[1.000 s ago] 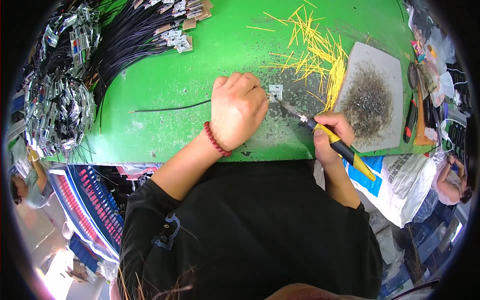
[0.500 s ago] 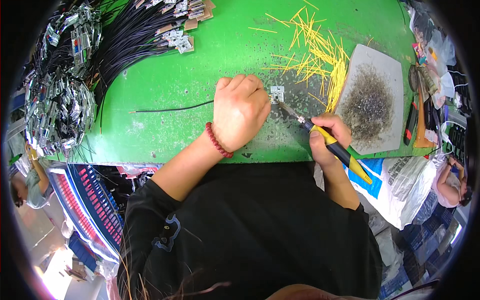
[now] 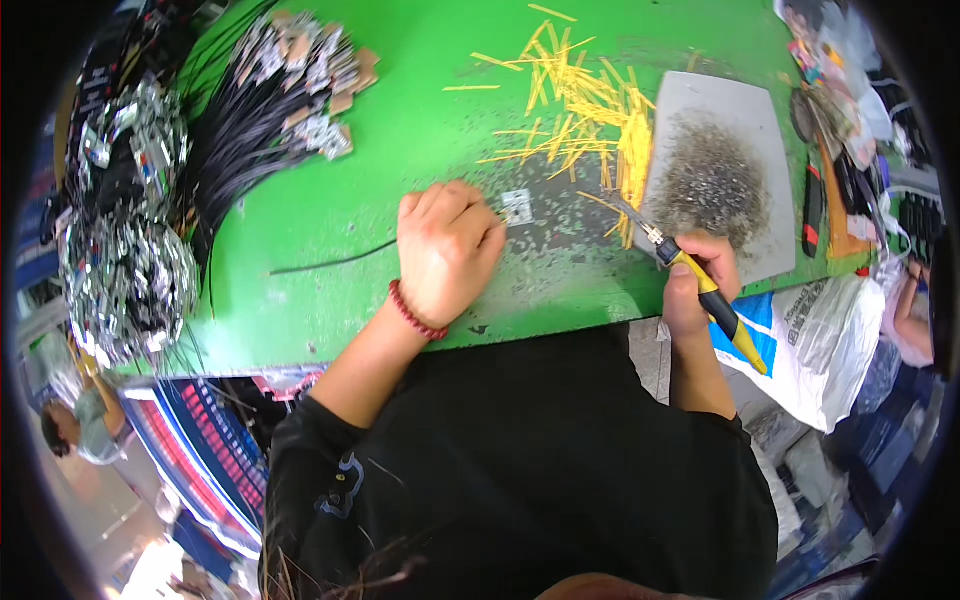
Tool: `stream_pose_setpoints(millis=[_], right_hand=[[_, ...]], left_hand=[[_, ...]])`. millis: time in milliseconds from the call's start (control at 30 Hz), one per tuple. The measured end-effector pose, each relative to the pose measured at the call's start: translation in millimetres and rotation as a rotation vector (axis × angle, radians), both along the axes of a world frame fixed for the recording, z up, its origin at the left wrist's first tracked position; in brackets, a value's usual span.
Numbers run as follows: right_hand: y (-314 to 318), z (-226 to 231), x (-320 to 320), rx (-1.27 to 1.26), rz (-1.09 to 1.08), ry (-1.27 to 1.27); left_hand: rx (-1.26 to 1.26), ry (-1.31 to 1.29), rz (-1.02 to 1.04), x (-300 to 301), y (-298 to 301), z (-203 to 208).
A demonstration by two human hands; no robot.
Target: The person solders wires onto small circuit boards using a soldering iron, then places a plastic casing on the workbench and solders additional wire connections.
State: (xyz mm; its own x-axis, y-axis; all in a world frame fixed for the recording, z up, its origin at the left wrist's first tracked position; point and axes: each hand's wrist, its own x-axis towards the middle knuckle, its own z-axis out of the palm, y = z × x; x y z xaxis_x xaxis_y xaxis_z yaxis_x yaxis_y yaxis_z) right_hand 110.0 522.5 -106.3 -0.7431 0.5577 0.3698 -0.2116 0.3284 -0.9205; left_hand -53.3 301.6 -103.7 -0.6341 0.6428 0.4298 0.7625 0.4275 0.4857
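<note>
My left hand (image 3: 450,250), wearing a red bead bracelet (image 3: 412,312), is closed on a thin black cable (image 3: 335,262) that runs out to its left across the green table. Just beyond its fingertips lies a small white circuit board (image 3: 517,207), where the cable's hidden end seems to meet it. In my right hand (image 3: 703,280) is a yellow and black soldering iron (image 3: 718,300), gripped like a pen. Its metal tip points away to the upper left, over the yellow strips (image 3: 632,150) and apart from the board.
A grey slab (image 3: 770,120) with dark burnt residue lies right of the yellow strips. Bundles of black cables (image 3: 250,125) with boards on their ends fill the far left, beside a heap of shiny metal parts (image 3: 135,270). Tools including a black and red cutter (image 3: 813,210) lie far right.
The soldering iron has been lifted off the board and moved right with my right hand. My left hand stays by the board with the cable. The whole view has shifted and tilted.
</note>
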Motion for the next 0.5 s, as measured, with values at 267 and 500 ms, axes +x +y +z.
stream_pose_setpoints(millis=[267, 500], right_hand=[[85.2, -36.0, 11.2, 0.306, -0.056, 0.077], [18.2, -65.6, -121.5, 0.021, 0.341, 0.053]], left_hand=[[-0.052, 0.103, 0.016, 13.8, -17.5, -11.4], [0.057, 0.162, 0.213, 37.4, -58.4, -1.4]])
